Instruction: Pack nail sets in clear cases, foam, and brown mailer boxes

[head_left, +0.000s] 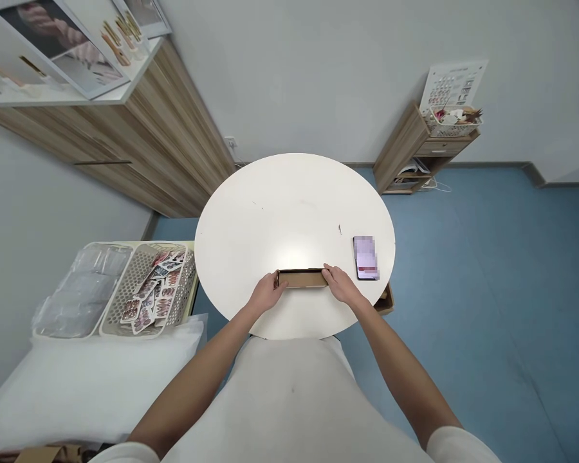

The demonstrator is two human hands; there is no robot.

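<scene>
A small brown cardboard box (303, 279) is held level over the near part of the round white table (289, 206). Its left end is gripped by my left hand (267, 291), fingers bent around the edge. At the other end my right hand (340, 283) closes on the box, thumb and fingers at the corner. A dark line shows along its far upper edge; what is inside cannot be seen. To the right of my right hand a phone (365, 258) lies on the table with its screen lit.
Left of the table stand a white basket (105, 326) of patterned cards and a basket of clear plastic packs (80, 289). A wooden cabinet (174, 128) rises behind them. A small shelf unit (403, 148) is at the back right. Another cardboard box (386, 299) sits below the table's right edge.
</scene>
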